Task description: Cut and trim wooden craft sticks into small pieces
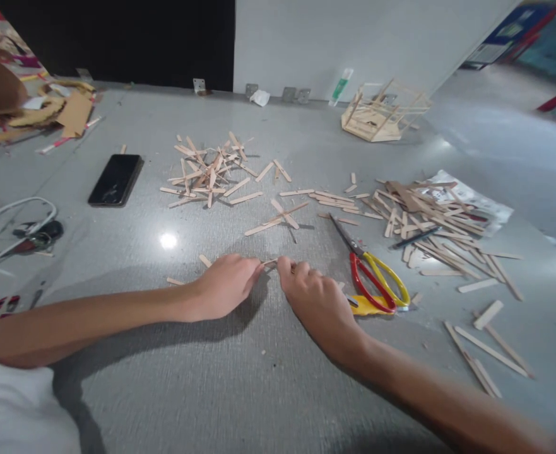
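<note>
Between my two hands runs a short bit of wooden craft stick (271, 261), most of it hidden by the fingers. My left hand (228, 282) pinches its left end, and my right hand (318, 296) is closed round the other end. Just right of my right hand lie scissors (365, 261) with one red and one yellow handle, blades pointing away from me. A yellow piece (370, 306) sits under the handles. Ahead of my hands a few craft sticks (278, 221) lie crossed on the grey table (240, 391).
A loose pile of craft sticks (211, 170) lies at the back middle, a larger one (438, 233) at the right. Behind stands a stick-built frame (382, 116). To the left are a phone (115, 180), a white cable (17, 205) and cardboard scraps (74, 113).
</note>
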`<state>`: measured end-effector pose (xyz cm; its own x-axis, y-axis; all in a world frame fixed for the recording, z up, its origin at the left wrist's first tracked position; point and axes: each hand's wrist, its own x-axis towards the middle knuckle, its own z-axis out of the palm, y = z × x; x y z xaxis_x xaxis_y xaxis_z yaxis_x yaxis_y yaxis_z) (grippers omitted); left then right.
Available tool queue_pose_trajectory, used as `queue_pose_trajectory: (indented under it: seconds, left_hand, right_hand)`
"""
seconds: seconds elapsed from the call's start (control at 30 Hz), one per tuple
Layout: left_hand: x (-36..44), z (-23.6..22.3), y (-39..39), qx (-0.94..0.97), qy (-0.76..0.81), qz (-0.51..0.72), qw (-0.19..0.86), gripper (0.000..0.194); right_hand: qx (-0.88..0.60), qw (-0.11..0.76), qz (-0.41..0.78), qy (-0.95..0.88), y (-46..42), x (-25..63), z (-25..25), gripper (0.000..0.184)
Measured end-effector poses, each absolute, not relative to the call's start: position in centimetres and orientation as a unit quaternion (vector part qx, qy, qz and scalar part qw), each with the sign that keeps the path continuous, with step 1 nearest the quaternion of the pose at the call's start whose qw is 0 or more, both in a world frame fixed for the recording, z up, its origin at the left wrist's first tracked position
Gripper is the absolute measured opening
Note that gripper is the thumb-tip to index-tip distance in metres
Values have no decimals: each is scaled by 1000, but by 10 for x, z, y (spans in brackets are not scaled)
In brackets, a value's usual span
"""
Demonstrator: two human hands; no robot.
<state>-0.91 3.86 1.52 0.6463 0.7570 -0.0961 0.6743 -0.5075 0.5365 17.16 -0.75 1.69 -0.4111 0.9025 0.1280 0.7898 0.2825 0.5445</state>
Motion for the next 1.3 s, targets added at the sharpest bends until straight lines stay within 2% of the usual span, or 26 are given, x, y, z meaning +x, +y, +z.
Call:
queue_pose_trajectory:
  seconds: [0.27,0.57,1.3]
  left_hand:
    - [-8,19,39,864,414,91,272,41]
    - [-6,17,36,871,413,88,251,36]
    - [-5,10,36,858,427,128,254,43]
  right_hand:
    - [507,80,251,821,-6,173,18,24]
    - [487,49,307,816,-7,172,15,23]
    - [503,56,307,806,-9,166,16,22]
